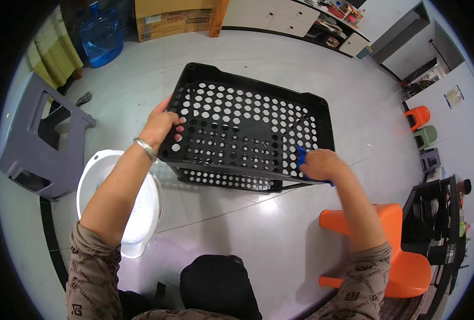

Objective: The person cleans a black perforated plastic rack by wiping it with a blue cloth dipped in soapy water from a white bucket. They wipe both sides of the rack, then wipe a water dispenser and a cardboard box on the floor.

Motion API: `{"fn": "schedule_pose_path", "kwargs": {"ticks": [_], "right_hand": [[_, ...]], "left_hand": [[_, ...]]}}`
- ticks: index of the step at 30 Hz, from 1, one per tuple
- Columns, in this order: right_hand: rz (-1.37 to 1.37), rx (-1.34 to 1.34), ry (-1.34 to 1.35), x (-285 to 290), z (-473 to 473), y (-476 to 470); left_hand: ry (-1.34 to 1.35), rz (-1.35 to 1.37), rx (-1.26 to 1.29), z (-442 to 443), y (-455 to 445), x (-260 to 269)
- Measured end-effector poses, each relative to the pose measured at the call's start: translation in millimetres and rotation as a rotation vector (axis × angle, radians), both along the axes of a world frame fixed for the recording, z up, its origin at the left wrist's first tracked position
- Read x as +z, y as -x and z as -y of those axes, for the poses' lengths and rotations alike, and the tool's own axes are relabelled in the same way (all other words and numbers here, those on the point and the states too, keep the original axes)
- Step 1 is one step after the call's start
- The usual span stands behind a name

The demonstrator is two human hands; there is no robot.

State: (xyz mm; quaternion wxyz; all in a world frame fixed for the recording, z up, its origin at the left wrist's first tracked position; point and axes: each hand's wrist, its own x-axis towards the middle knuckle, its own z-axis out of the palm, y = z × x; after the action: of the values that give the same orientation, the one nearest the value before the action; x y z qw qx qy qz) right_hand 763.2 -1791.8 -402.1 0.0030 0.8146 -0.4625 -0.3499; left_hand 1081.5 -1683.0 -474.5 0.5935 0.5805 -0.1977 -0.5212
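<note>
A black plastic rack (257,128) with round holes in its upper tray stands before me, and a lower perforated shelf (229,180) shows beneath it. My left hand (159,126) grips the left side of the upper tray, its fingertips showing through the holes. At the tray's near right corner, my right hand (321,165) holds a blue cloth (302,157) against the rim; part of the cloth hangs over the edge. A white plastic basin (141,212) with a pale, wet-looking inside sits on the floor under my left forearm.
A grey plastic stool (47,136) stands left, near a blue water bottle (101,40) and a cardboard box (175,20). An orange plastic chair (405,256) is close on the right, beside a black shelf rack (433,224). Low white cabinets (285,18) line the far wall.
</note>
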Motion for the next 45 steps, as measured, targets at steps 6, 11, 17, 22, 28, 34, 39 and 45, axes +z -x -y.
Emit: {"fn": "schedule_pose_path", "kwargs": {"ticks": [6,11,17,22,28,34,39,45], "right_hand": [[0.979,-0.053,-0.261,-25,-67,-89],[1.208,0.366,0.208,-35,-138,-163],[1.079,0.562,0.362,-59,-97,-79],[0.945,0.592,0.451,-45,-62,10],[1.619,0.038,0.344,-44,-54,93],[2.193,-1.167,-0.512,-47,-49,77],[2.102,-1.051,-0.763,-30,-46,65],[2.277,-0.822,-0.687,61,-70,6]], "left_hand": [[-0.014,0.036,-0.008,-1,2,-2],[0.105,-0.027,-0.018,7,-9,-13],[-0.045,-0.029,-0.137,0,-3,9],[-0.053,-0.02,-0.167,0,-5,16],[-0.044,-0.04,-0.155,-2,-15,10],[-0.027,-0.026,-0.254,-5,-26,7],[0.065,0.087,-0.363,-8,-42,23],[0.277,0.528,-0.174,-1,-78,19]]}}
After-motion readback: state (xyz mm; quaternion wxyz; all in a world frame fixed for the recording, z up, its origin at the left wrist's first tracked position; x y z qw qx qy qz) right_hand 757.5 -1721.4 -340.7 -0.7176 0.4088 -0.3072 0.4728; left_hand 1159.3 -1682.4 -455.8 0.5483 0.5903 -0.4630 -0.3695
